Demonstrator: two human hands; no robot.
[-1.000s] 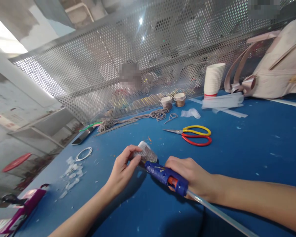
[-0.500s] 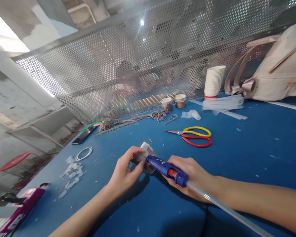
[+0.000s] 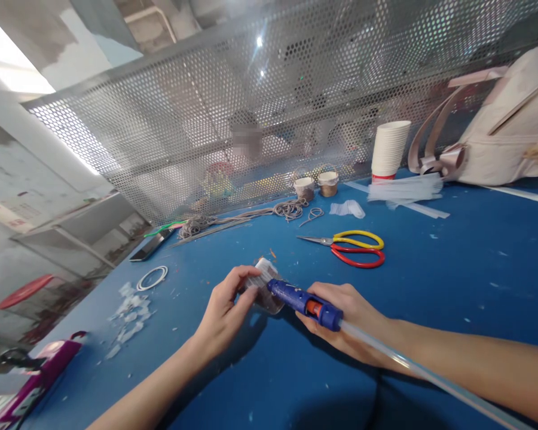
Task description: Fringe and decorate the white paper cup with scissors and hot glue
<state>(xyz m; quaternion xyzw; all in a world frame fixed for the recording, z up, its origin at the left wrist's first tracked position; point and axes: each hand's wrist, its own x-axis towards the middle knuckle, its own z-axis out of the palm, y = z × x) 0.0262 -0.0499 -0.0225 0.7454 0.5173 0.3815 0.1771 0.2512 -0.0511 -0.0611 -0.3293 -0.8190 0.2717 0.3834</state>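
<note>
left hand (image 3: 224,310) pinching cup (image 3: 262,286), right hand (image 3: 349,322) levelling glue gun (image 3: 302,303)

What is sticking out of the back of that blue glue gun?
A clear glue stick runs out of the rear of the blue glue gun, which the right hand grips. The hand covers the gun's handle and trigger, so those cannot be seen.

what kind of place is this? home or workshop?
Most likely a small craft workshop or assembly bench, not a home. A perforated metal screen divides the blue worktable from another station. The right hand holds a blue glue gun against a twine-wrapped cup, with a paper cup stack as stock.
</note>
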